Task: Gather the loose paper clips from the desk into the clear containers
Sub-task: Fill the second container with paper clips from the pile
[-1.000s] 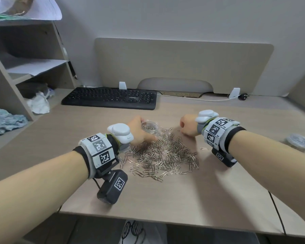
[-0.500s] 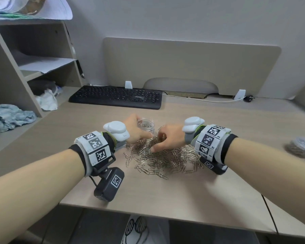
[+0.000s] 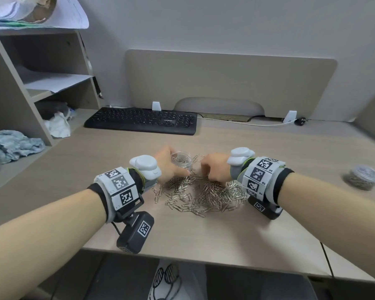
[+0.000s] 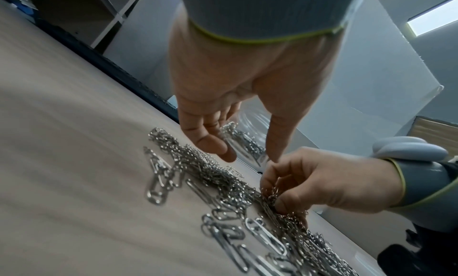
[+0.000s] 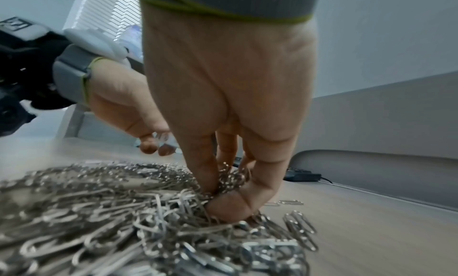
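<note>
A heap of silver paper clips (image 3: 206, 194) lies on the desk (image 3: 225, 230) between my hands. My left hand (image 3: 169, 167) holds a small clear container (image 3: 181, 159) upright at the heap's far left edge; some clips lie inside it. In the left wrist view its fingers (image 4: 210, 143) and thumb curl round the clear container (image 4: 250, 131). My right hand (image 3: 213, 169) reaches down into the heap and pinches a bunch of paper clips (image 5: 230, 179) between thumb and fingers (image 5: 198, 162), still touching the heap. A second clear container (image 3: 363, 177), full of clips, stands far right.
A black keyboard (image 3: 142, 121) lies at the back of the desk with a white cable (image 3: 247, 123) behind it. A shelf unit (image 3: 30, 89) with papers and crumpled cloth (image 3: 13, 145) stands at the left. A partition panel (image 3: 230, 83) closes the back.
My right hand swung from the heap's far right edge over to its middle and closed on a bunch of clips. My left hand kept holding the container.
</note>
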Tool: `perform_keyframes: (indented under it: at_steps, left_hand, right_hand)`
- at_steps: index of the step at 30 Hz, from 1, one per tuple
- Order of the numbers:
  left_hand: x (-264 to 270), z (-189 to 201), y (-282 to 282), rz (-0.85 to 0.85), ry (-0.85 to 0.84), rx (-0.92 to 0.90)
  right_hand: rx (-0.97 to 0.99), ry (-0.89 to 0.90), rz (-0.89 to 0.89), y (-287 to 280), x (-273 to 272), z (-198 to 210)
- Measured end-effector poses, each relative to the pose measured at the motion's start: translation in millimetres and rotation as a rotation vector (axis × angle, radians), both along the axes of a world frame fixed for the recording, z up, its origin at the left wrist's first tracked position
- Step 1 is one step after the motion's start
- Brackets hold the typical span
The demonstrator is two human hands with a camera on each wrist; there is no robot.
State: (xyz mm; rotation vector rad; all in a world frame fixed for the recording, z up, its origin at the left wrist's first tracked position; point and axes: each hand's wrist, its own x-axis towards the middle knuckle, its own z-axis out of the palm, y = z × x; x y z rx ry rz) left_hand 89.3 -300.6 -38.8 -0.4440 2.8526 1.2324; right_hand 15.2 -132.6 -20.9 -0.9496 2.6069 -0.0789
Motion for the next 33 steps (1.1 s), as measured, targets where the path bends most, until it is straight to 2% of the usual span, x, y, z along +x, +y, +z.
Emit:
perform_keyframes:
  at_steps: [4,8,12,19,22,27,33]
  left_hand:
    - [-2.9,-3.8,6.6,-0.017,0.009,0.031]
    - [-8.1,-7.4,14.7,-0.049,0.026,-0.01]
    - [-12.4,-7.8,26.9,-0.113,0.047,0.01]
    - [-14.3,-7.9,38.8,-0.152,0.041,0.109]
    - [-18.2,-12.0,38.4,-0.127,0.023,0.09]
    - [-15.5,-10.9,41.8,-0.119,0.045,0.091]
    - [-15.6,-8.9,46.9,-0.122,0.02,0.089]
  right_hand:
    - [-0.14,-0.014,-0.095,12.8,-14.1,3.9]
    - [-0.474,-0.18,-0.271,18.7,-20.0,20.6]
    - [-0.654,-0.237,-0.247,13.3,-15.9,40.8]
    - [-0.691,-0.216,-0.163,5.2,-6.9,43.1]
    - [-0.655,-0.157,-0.125,6.0,-2.7,43.4]
    - [-0.672,-0.237,-0.108,11.2,0.6,44.1]
    - [-0.72,-0.193,-0.126,23.6,-6.1,50.6]
